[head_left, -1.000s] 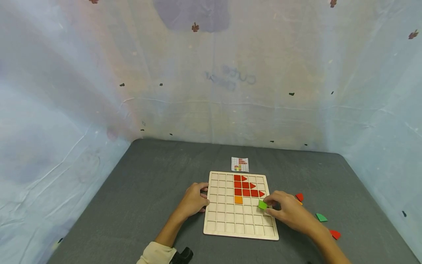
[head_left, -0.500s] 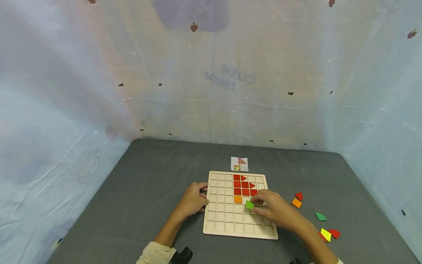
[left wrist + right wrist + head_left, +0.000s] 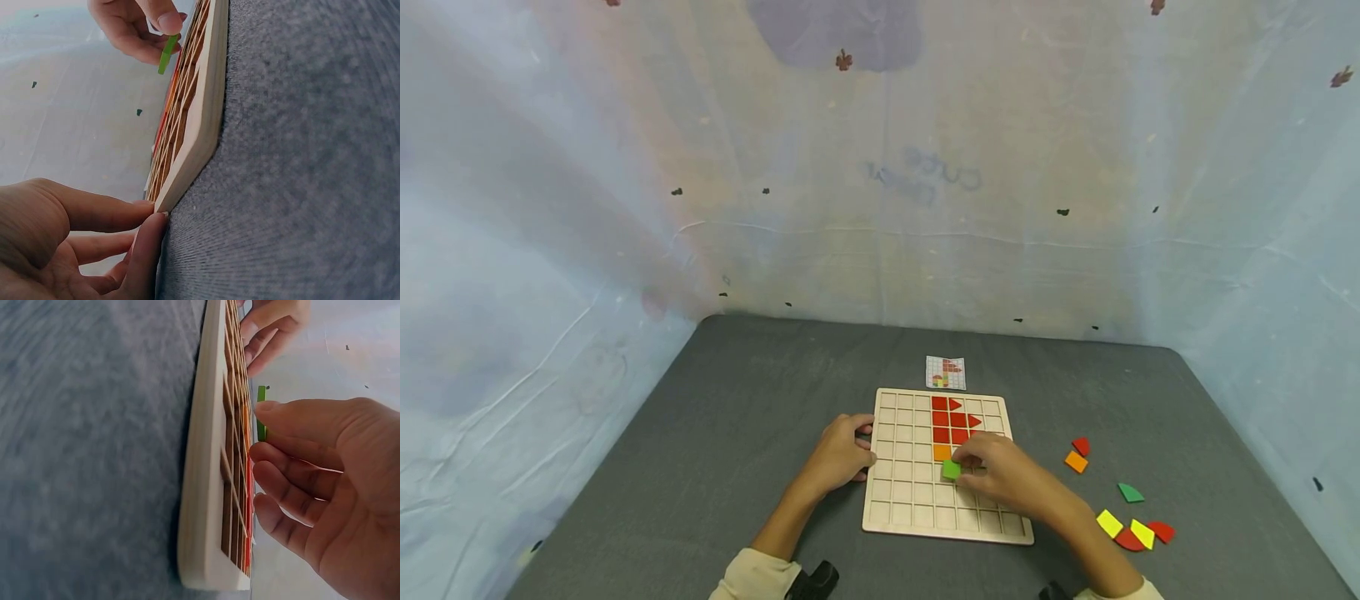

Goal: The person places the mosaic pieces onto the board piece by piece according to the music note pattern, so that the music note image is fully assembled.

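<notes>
My right hand (image 3: 1003,473) pinches a green square tile (image 3: 951,470) between thumb and fingertip, over the wooden grid board (image 3: 897,504). A small gap shows between that tile (image 3: 261,412) and the board in the right wrist view. An orange square tile (image 3: 942,452) lies in a cell just beyond it. Farther up, red square tiles (image 3: 940,420) and red triangular tiles (image 3: 974,422) form rows, partly covered by the right hand. My left hand (image 3: 838,457) grips the board's left edge; thumb and finger (image 3: 147,250) pinch its rim in the left wrist view.
A small printed card (image 3: 945,372) with a coloured grid pattern lies behind the board. Right of the board are loose tiles: an orange square (image 3: 1076,462), a green quarter-round (image 3: 1130,492), yellow pieces (image 3: 1109,523) and several red pieces (image 3: 1162,532). A plastic sheet (image 3: 880,275) hangs behind the table.
My right hand has carried the green tile leftward across the board, to just below the orange square. More loose tiles show on the right as the arm shifted. The left hand stays put.
</notes>
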The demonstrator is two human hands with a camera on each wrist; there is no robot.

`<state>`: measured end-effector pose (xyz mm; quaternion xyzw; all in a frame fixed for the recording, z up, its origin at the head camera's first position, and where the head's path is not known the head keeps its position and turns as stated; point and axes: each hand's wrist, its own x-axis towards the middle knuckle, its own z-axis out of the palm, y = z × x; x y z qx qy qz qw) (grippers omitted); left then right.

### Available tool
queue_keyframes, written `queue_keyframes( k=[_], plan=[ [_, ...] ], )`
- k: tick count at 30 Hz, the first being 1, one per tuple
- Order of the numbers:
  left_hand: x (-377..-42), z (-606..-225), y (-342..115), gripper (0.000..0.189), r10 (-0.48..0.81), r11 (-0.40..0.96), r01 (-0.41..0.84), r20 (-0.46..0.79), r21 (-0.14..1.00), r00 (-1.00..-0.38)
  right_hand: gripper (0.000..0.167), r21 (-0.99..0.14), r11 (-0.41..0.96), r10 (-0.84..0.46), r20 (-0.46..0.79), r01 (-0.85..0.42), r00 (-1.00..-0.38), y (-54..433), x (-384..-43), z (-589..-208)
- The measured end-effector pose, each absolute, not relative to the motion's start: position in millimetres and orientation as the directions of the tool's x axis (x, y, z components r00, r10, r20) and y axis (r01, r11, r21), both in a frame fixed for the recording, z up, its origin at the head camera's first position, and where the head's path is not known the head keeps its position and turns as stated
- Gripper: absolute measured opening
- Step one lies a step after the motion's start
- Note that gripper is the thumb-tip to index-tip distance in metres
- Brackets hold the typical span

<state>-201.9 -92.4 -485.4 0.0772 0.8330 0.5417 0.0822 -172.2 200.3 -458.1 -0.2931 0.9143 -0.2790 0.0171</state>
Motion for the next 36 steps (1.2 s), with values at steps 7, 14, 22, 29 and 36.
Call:
queue_keyframes(
  k=[7,14,22,29,36],
  plan=[
    [-201.5,-484.4,-92.6,0.066,0.22,0.4,0.037,-0.056,0.916,-0.974,0.017,-0.518,0.663,-0.558,0.139,-0.54,-0.818,193.1,-175.5,-460.2],
    [-201.1,-484.0,-93.6,0.067,0.216,0.401,0.034,-0.058,0.916,-0.975,0.016,-0.539,0.668,-0.552,0.103,-0.513,-0.828,189.7,-176.9,-461.6],
    [-201.0,-482.4,-92.8,0.066,0.21,0.407,0.037,-0.055,0.913,-0.976,0.018,-0.546,0.647,-0.559,0.136,-0.533,-0.818,188.3,-177.2,-462.2],
    [-201.1,-481.4,-91.7,0.066,0.222,0.409,0.042,-0.055,0.912,-0.974,0.019,-0.593,0.637,-0.557,0.087,-0.492,-0.826,186.9,-176.8,-459.0],
    [-200.5,-482.3,-92.4,0.067,0.223,0.395,0.03,-0.065,0.918,-0.973,0.022,-0.61,0.628,-0.564,0.071,-0.483,-0.823,186.2,-176.2,-460.1]
  ],
)
